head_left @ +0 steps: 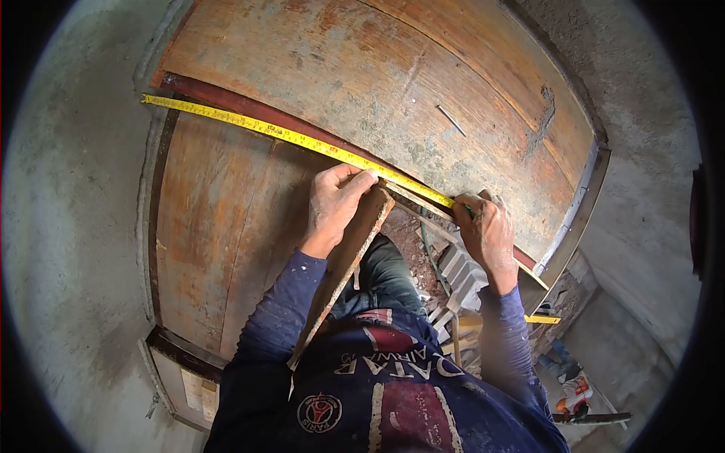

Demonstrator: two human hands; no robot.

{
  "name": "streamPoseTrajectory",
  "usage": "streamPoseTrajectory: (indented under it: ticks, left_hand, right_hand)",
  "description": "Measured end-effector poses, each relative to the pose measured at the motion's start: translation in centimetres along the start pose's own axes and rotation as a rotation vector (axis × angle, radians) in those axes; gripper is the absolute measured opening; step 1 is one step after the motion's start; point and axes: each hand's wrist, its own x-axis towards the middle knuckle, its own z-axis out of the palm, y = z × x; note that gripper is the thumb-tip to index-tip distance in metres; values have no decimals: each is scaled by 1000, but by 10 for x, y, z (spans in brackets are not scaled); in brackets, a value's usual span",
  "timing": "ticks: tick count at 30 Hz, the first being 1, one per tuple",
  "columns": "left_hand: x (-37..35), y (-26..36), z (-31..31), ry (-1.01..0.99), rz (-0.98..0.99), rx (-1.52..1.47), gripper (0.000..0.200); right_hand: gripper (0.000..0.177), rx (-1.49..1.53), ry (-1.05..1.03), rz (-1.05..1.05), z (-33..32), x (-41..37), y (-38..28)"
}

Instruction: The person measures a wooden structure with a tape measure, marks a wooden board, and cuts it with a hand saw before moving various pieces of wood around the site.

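Observation:
A yellow tape measure point(276, 130) is stretched along a dark red wooden edge, from the left wall to my right hand. My left hand point(332, 205) pinches the lower edge of its blade with thumb and forefinger, beside the top corner of a narrow board point(355, 253). My right hand point(487, 232) is closed around the tape's right end. A small green piece shows at its fingers, but I cannot make out what it is. The tape's case is not visible. Above the blade lies a worn wooden panel point(340, 83), and below it on the left another wooden panel point(219, 219).
A loose nail point(451, 120) lies on the upper panel. Rough cement walls point(83, 189) rise on both sides. Through the gap below are rubble and pale blocks point(462, 273), with a yellow bar point(542, 319) at the right. A framed opening point(181, 370) sits at the lower left.

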Motion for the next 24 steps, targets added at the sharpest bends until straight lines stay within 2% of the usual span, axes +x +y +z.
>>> streamPoseTrajectory:
  ticks: [4,10,13,15,19,22,24]
  left_hand:
    - [1,-1,-2,-7,13,62,24]
    - [3,0,-9,-2,16,7,24]
    - [-5,6,-17,-3,25,7,21]
    - [-19,11,-25,97,25,-47,18]
    - [-53,8,-63,162,177,31,19]
    - [-90,10,-91,223,202,71,17]
    - [-115,6,-110,249,250,48,17]
  right_hand:
    - [10,-21,-60,67,-6,5,-8]
    - [9,-45,14,38,4,0,3]
    - [10,-35,-27,24,1,2,5]
    - [11,1,30,-7,10,-3,11]
    - [10,-11,74,-20,16,-3,15]
    - [11,-77,140,-111,17,-3,20]
    - [19,-102,-63,82,15,3,16]
